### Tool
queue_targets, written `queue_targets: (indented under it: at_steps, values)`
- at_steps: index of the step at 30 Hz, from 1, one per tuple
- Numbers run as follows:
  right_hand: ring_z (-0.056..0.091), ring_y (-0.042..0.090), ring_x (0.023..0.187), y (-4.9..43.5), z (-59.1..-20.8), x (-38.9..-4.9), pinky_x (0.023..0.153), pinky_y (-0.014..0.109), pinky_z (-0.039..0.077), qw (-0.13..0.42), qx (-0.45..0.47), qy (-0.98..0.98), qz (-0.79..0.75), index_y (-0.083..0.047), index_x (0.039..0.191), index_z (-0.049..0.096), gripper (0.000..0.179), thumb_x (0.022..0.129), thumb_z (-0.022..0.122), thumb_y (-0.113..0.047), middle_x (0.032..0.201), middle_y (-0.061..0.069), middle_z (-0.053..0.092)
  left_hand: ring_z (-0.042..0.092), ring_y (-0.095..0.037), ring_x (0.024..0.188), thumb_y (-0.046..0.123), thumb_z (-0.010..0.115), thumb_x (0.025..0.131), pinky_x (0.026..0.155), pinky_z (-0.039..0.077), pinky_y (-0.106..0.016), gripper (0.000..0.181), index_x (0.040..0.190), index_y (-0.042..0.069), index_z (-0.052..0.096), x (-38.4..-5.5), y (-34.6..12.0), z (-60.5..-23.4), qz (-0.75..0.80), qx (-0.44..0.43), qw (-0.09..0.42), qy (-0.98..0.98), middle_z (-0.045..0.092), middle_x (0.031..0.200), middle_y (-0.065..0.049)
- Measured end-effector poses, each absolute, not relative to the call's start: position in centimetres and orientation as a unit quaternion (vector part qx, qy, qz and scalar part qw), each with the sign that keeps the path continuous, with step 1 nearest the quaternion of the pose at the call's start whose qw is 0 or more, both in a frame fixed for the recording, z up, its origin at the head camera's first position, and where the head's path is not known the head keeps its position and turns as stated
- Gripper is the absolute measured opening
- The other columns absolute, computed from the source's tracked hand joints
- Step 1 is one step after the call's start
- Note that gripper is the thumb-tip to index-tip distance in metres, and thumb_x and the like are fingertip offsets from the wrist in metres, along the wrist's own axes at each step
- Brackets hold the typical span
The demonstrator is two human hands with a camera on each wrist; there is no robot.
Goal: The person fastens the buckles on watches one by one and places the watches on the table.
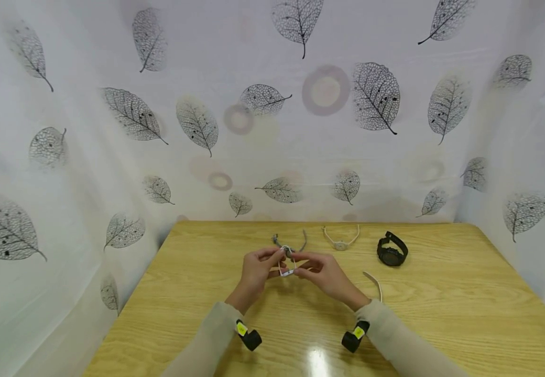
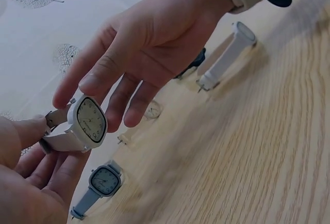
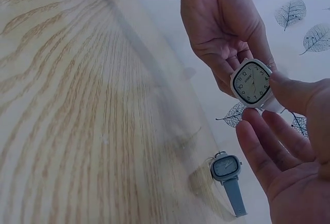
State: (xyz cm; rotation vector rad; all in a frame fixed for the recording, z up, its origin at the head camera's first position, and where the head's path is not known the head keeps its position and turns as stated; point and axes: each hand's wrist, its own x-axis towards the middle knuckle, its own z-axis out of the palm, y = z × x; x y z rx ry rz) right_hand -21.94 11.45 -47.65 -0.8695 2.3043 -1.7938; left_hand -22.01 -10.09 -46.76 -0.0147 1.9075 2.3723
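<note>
A white wristwatch (image 1: 287, 273) with a rounded square dial is held up between both hands, its strap bent into a loop. My left hand (image 1: 257, 268) pinches the strap, as the left wrist view shows at the strap ends behind the watch case (image 2: 92, 123). From the other side my right hand (image 1: 323, 270) pinches the case edge between thumb and index finger; its other fingers (image 2: 119, 102) extend loosely below. Just beyond the hands lies a blue-grey watch (image 2: 104, 180) with a similar dial, partly covered by them in the head view.
On the wooden table (image 1: 197, 246) lie a pale watch with a small round dial (image 1: 340, 245) and a black watch (image 1: 392, 256) at the back right. Another white watch (image 2: 227, 53) lies by the right forearm. A leaf-print curtain (image 1: 272, 146) surrounds the table's back and sides.
</note>
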Motion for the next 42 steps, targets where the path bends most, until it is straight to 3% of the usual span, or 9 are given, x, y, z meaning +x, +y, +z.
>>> queue_targets:
  at_steps: [5, 12, 16, 21, 28, 35, 39, 42]
  values:
    - [0.072, 0.026, 0.104, 11.4, -47.8, -22.0, 0.084, 0.032, 0.061, 0.047, -0.274, 0.763, -0.584, -0.007, 0.140, 0.063, 0.045, 0.098, 0.073, -0.020, 0.139, 0.016, 0.063, 0.073, -0.020, 0.088, 0.018, 0.070, 0.100, 0.085, 0.062, -0.042, 0.037, 0.127, -0.006, 0.067, -22.1, -10.9, -47.0, 0.769, 0.026, 0.082, 0.633, 0.068, 0.120, -0.029]
    - [0.071, 0.039, 0.104, 11.8, -48.0, -22.2, 0.088, 0.042, 0.061, 0.058, -0.264, 0.747, -0.608, -0.006, 0.140, 0.062, 0.045, 0.098, 0.072, -0.016, 0.138, 0.018, 0.063, 0.070, -0.029, 0.112, -0.005, 0.073, 0.092, 0.091, 0.059, -0.038, 0.060, 0.148, -0.002, 0.050, -21.7, -12.2, -47.1, 0.742, 0.119, 0.141, 0.645, 0.055, 0.142, -0.031]
    - [0.071, 0.040, 0.104, 11.8, -48.1, -22.2, 0.088, 0.044, 0.060, 0.065, -0.263, 0.740, -0.615, -0.007, 0.140, 0.063, 0.046, 0.097, 0.073, -0.017, 0.139, 0.018, 0.063, 0.068, -0.030, 0.114, -0.013, 0.072, 0.089, 0.093, 0.059, -0.037, 0.068, 0.151, 0.000, 0.047, -21.6, -12.5, -47.4, 0.733, 0.148, 0.152, 0.646, 0.049, 0.147, -0.032]
    - [0.071, 0.039, 0.104, 11.8, -48.5, -22.4, 0.089, 0.042, 0.060, 0.079, -0.257, 0.731, -0.627, -0.006, 0.140, 0.063, 0.047, 0.096, 0.075, -0.017, 0.141, 0.021, 0.060, 0.070, -0.024, 0.109, -0.009, 0.073, 0.091, 0.092, 0.059, -0.036, 0.065, 0.150, 0.000, 0.049, -21.4, -12.6, -47.9, 0.721, 0.161, 0.139, 0.659, 0.047, 0.146, -0.034]
    - [0.072, 0.031, 0.105, 11.7, -48.8, -22.2, 0.089, 0.038, 0.060, 0.088, -0.268, 0.715, -0.639, -0.004, 0.141, 0.061, 0.045, 0.097, 0.072, -0.012, 0.154, 0.009, 0.049, 0.071, -0.026, 0.109, -0.007, 0.074, 0.091, 0.092, 0.059, -0.036, 0.060, 0.147, -0.002, 0.053, -21.2, -12.7, -48.1, 0.713, 0.155, 0.134, 0.671, 0.049, 0.145, -0.034]
    - [0.073, 0.026, 0.102, 11.7, -48.7, -22.2, 0.088, 0.041, 0.060, 0.099, -0.261, 0.734, -0.619, -0.004, 0.140, 0.062, 0.045, 0.098, 0.072, -0.015, 0.150, 0.013, 0.053, 0.071, -0.027, 0.109, -0.004, 0.074, 0.092, 0.092, 0.059, -0.041, 0.056, 0.145, 0.000, 0.056, -21.2, -13.1, -48.1, 0.687, 0.155, 0.143, 0.695, 0.050, 0.147, -0.030]
    - [0.073, 0.028, 0.102, 11.6, -48.8, -22.4, 0.087, 0.044, 0.061, 0.112, -0.263, 0.733, -0.618, 0.002, 0.140, 0.060, 0.046, 0.098, 0.072, -0.014, 0.147, 0.020, 0.054, 0.072, -0.028, 0.106, 0.001, 0.075, 0.093, 0.086, 0.061, -0.047, 0.053, 0.143, 0.001, 0.058, -21.2, -13.5, -48.5, 0.655, 0.161, 0.138, 0.725, 0.060, 0.134, -0.031]
    - [0.073, 0.028, 0.102, 11.5, -48.9, -22.5, 0.087, 0.044, 0.061, 0.124, -0.261, 0.728, -0.622, 0.004, 0.138, 0.060, 0.046, 0.097, 0.072, -0.012, 0.146, 0.020, 0.055, 0.073, -0.028, 0.101, 0.006, 0.076, 0.093, 0.078, 0.062, -0.044, 0.050, 0.141, 0.002, 0.061, -21.2, -13.7, -48.9, 0.625, 0.167, 0.124, 0.753, 0.067, 0.125, -0.029]
